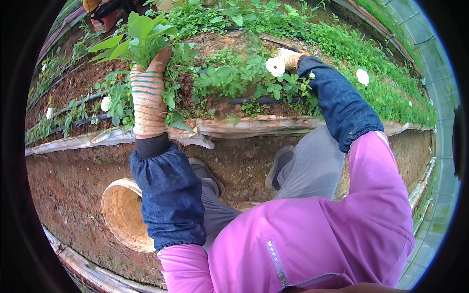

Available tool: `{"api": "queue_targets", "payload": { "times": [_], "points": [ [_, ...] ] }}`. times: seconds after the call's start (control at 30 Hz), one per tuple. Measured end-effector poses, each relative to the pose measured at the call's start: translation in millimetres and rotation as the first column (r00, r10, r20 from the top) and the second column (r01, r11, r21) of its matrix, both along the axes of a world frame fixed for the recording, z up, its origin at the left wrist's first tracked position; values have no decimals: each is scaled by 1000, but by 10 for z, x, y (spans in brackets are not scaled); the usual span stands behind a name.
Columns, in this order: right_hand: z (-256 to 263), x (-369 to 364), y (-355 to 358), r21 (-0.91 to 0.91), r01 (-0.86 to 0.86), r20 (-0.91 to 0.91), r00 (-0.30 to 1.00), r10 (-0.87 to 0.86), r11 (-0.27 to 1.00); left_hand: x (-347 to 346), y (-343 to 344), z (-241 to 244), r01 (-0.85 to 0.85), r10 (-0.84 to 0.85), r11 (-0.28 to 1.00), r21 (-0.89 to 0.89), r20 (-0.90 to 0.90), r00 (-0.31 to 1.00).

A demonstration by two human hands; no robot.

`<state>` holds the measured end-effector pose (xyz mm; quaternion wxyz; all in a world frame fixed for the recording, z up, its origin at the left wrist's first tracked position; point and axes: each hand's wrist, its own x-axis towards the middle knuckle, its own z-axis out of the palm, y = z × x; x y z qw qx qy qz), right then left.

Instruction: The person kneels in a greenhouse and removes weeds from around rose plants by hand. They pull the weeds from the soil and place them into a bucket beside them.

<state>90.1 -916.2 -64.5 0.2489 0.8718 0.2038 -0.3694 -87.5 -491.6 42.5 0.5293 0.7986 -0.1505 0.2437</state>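
My left hand (152, 88), in a striped knit work glove soiled at the fingers, is closed around a bunch of leafy green plants (141, 38) above the planted bed. Farther right, my right hand (289, 58), in a similar glove, reaches down among low foliage beside a white rose (275, 66). Its fingers are hidden by the flower and leaves, so what they touch does not show. Green rose leaves and small weeds (227, 78) cover the soil between both hands.
A dirt-stained bucket (122, 216) lies tilted on the soil path at lower left. Pale plastic sheeting (256, 126) edges the bed. Black drip hoses (267, 100) run through the plants. Another person's red boots (106, 22) show at upper left.
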Motion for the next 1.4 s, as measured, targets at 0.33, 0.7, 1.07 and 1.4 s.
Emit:
{"api": "queue_targets", "payload": {
  "times": [0.33, 0.7, 1.07, 1.4],
  "points": [
    [557, 122, 224, 728, 403, -59, 843, -534, 555, 97, 104, -65, -210, 197, 950, 233, 81, 977],
    [158, 495, 202, 867, 195, 71, 862, -502, 458, 86, 8, -126, -275, 246, 849, 451, 123, 961],
    [145, 210, -29, 584, 34, 327, 905, -273, 811, 158, -207, 8, -398, -217, 359, -844, -490, 844],
    [108, 412, -237, -125, -445, 442, 775, 452, 887, 171, -170, -18, -370, -183, 411, -833, -473, 862]
  ]
}}
